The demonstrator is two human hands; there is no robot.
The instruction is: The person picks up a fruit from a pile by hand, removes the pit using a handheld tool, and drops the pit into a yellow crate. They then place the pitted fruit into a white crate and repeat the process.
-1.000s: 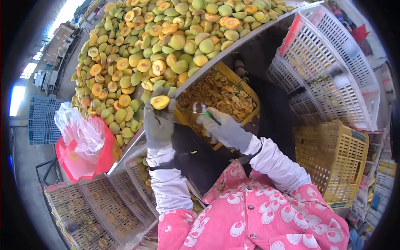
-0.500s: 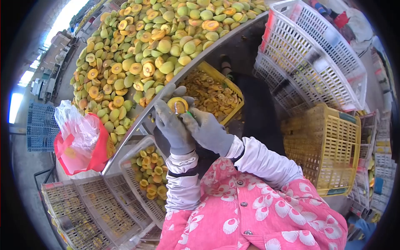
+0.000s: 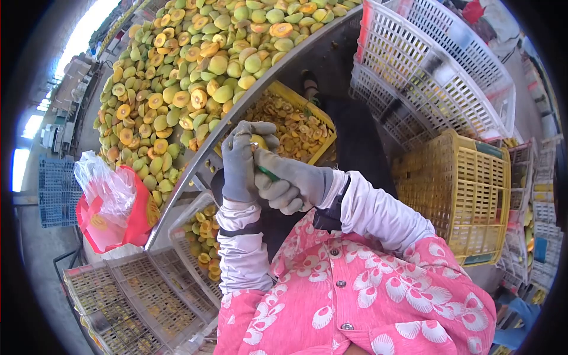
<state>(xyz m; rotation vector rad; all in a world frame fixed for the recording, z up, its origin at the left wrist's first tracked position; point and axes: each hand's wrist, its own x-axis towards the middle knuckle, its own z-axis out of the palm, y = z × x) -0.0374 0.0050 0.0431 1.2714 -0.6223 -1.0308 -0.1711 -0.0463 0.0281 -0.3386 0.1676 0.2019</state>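
My left hand (image 3: 239, 163), in a grey glove, is closed around a halved peach (image 3: 258, 141); only a little yellow shows between the fingers. My right hand (image 3: 293, 179), gloved too, grips a pitting tool with a green handle (image 3: 267, 173). Its metal end meets the fruit and is mostly covered by the fingers. Both hands are together above a yellow crate (image 3: 326, 149) of orange-brown pits and scraps. On the metal table (image 3: 204, 161) beyond lies a big heap of halved green-yellow peaches (image 3: 195, 74), several with pits in them.
Left of my arms, a pale crate (image 3: 177, 232) holds pitted halves. A red bag (image 3: 112, 234) with clear plastic hangs near the table's corner. White crates (image 3: 432, 71) and a yellow crate (image 3: 479, 198) stand at right. Grey crates (image 3: 139, 296) are at lower left.
The peach's cut face and the metal loop were visible earlier; now my left fingers close over the fruit. My right hand has turned, its fingers curled round the handle. The view has shifted slightly.
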